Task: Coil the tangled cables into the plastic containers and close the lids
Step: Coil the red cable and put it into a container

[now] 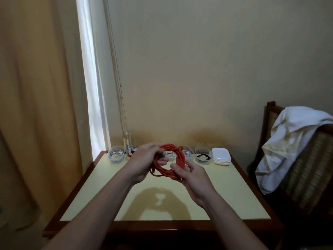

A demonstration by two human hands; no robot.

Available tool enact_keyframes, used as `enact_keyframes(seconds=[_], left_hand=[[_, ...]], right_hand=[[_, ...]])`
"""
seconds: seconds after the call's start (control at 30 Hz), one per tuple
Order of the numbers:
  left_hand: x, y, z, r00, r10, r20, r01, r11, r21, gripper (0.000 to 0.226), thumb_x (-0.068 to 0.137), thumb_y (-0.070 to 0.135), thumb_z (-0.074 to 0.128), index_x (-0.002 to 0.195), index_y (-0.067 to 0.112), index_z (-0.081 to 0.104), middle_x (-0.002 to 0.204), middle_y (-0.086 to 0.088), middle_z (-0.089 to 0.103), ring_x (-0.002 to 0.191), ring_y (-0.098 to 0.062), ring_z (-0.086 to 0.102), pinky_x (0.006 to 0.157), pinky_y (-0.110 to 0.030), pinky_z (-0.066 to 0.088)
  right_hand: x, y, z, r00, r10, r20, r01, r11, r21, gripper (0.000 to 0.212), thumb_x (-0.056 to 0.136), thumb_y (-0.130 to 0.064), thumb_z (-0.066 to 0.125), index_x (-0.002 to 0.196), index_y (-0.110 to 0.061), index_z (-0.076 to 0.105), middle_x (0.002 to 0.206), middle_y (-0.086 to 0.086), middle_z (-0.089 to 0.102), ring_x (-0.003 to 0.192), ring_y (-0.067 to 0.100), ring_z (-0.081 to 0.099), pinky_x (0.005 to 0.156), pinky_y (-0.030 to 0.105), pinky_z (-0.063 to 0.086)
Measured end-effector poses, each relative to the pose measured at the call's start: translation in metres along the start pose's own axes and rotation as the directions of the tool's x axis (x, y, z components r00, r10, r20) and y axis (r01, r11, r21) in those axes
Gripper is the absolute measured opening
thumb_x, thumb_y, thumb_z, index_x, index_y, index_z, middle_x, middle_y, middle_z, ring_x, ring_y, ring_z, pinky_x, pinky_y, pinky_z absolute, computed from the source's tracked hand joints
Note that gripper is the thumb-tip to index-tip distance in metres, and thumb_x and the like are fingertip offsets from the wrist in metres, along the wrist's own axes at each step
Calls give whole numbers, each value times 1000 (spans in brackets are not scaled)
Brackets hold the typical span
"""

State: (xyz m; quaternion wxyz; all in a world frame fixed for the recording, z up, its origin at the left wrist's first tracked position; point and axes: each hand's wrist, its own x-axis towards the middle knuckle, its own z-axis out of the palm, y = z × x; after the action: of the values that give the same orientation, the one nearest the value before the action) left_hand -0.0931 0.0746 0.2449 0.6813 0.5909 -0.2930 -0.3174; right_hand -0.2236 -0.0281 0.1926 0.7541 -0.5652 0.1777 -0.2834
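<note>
A red cable is wound into a round coil and held up above the table. My left hand grips the coil's left side, fingers curled over it. My right hand pinches its lower right side. Along the table's far edge stands a row of clear plastic containers. The leftmost container holds a white cable. A container toward the right holds a black cable. The containers between them are partly hidden behind my hands and the coil. A stack of white lids sits at the row's right end.
The pale yellow table has a dark wooden rim and stands against a beige wall. A wooden chair draped with a white cloth stands to the right. A curtain hangs at the left.
</note>
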Motion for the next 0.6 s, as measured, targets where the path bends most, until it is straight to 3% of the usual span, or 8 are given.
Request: enact_keyframes(seconds=[0.1,0.23,0.3,0.4,0.47,0.6], left_hand=[[11,-5,10,993,-114,7,111,953,-280,32,94,-3,40,117,-2,62,62,-2,45,46,-12,39,45,-23,39],[22,-3,11,982,-183,-41,161,935,-317,13,99,16,55,87,11,59,53,5,33,35,-5,26,36,-18,25],[26,-5,14,981,-189,-49,162,927,-337,20,98,21,62,81,12,56,53,5,34,34,-4,25,36,-17,22],[37,-16,29,980,-200,8,184,886,-425,24,99,22,59,78,14,53,46,8,29,33,-3,22,39,-17,17],[48,-29,39,972,-226,64,223,808,-546,28,100,22,56,73,16,50,45,9,25,31,-3,19,39,-18,14],[76,-56,56,953,-263,151,289,637,-715,36,100,24,54,65,15,48,43,7,24,29,-6,20,37,-20,15]], right_hand=[[8,9,-10,981,-82,-176,58,989,-134,25,94,-8,71,118,-5,64,93,16,78,87,27,77,79,34,61],[15,15,-23,972,-180,-152,106,909,-404,12,99,-13,65,95,-8,76,79,9,77,77,26,77,82,43,63],[19,19,-32,981,-118,-157,62,945,-322,17,100,-12,63,92,-4,75,80,12,75,80,32,77,83,46,62],[26,29,-47,987,-25,-160,-8,979,-202,20,104,-14,56,103,-2,72,93,14,75,88,33,77,86,44,61],[33,39,-56,984,-12,-175,-27,976,-218,23,107,-16,51,107,-7,72,102,9,78,92,27,77,86,42,60],[56,39,-80,969,-72,-237,-14,940,-342,29,108,-19,47,100,-18,75,95,-1,79,92,14,75,81,38,57]])
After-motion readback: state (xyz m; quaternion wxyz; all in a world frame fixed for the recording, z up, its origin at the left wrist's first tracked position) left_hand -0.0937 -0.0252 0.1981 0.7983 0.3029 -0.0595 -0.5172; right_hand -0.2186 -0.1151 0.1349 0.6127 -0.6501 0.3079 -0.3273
